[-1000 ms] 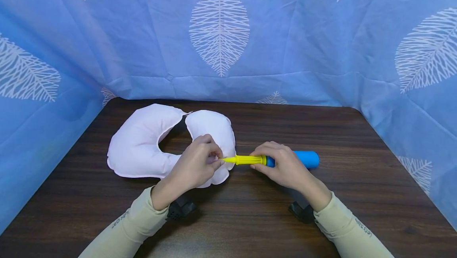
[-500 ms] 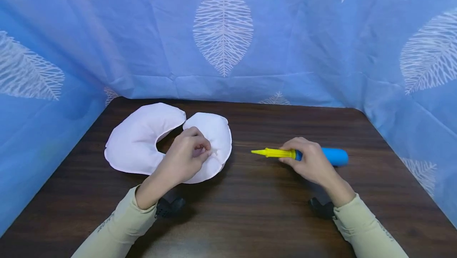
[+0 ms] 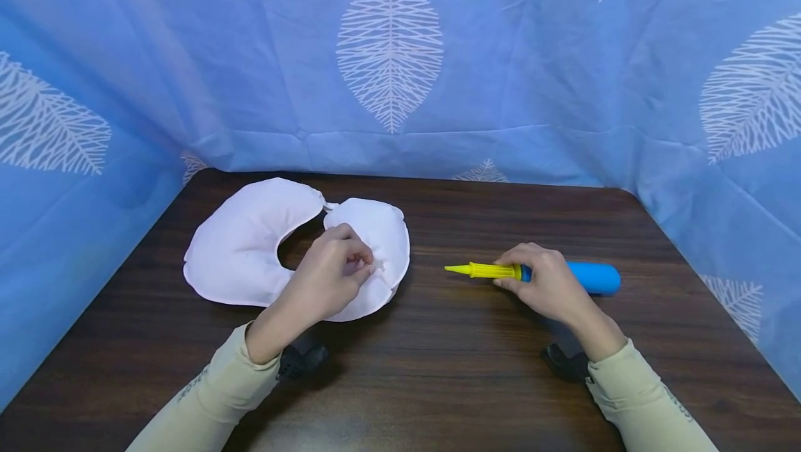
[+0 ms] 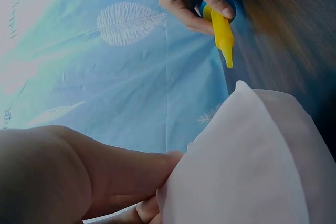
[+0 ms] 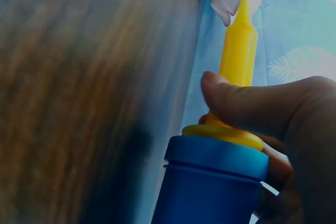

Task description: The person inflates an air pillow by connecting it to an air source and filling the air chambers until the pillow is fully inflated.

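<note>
A white U-shaped inflatable neck pillow [image 3: 231,250] lies puffed up on the left of the table. My left hand [image 3: 328,275] is over its right arm, pinching it between thumb and fingers at the top surface. The exact bit pinched is mostly hidden, in the left wrist view too. Off to the right, my right hand [image 3: 551,285] grips a hand air pump with a blue barrel [image 3: 594,278] around its neck. The pump's yellow nozzle [image 5: 239,51] points left toward the pillow, with a gap between them.
Both hands work above a dark wood-grain table [image 3: 438,382]. A blue curtain [image 3: 532,76] with white leaf prints hangs behind it and along both sides. Black wrist-worn devices [image 3: 303,360] sit beneath the wrists.
The right hand has drawn the pump to the right, its nozzle leaving the spot by the left fingertips. The left hand and pillow have shifted slightly left. The last half second shows little motion.
</note>
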Action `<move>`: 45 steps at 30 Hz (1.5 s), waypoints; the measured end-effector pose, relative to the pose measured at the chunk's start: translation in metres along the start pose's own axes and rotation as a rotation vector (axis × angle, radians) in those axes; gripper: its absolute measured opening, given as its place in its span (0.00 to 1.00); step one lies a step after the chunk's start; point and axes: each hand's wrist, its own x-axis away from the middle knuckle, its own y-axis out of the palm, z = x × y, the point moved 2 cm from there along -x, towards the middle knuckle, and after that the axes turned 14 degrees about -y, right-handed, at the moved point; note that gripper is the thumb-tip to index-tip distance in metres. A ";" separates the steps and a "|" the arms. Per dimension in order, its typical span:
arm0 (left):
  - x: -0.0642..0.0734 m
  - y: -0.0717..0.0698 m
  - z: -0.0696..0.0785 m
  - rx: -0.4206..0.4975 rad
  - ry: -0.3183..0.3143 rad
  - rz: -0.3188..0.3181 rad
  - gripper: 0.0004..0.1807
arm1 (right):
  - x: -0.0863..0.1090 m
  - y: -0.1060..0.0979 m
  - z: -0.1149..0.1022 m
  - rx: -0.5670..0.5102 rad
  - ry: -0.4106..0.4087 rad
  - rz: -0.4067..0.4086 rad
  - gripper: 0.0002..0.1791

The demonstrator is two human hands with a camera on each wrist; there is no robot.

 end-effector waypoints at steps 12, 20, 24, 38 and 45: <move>0.001 0.003 0.001 -0.023 -0.010 -0.019 0.03 | 0.008 -0.011 0.022 0.139 0.280 -0.079 0.20; 0.003 0.005 0.001 -0.028 -0.009 -0.022 0.03 | 0.029 -0.036 0.053 0.167 0.609 -0.100 0.28; 0.003 0.005 0.001 -0.030 -0.016 -0.020 0.03 | 0.032 -0.042 0.058 0.163 0.651 -0.106 0.29; 0.001 0.007 0.002 -0.018 -0.017 -0.031 0.02 | 0.021 -0.044 0.041 0.251 0.571 -0.038 0.35; 0.002 0.007 0.002 -0.006 -0.011 -0.027 0.02 | -0.007 -0.040 -0.003 0.083 0.365 0.086 0.27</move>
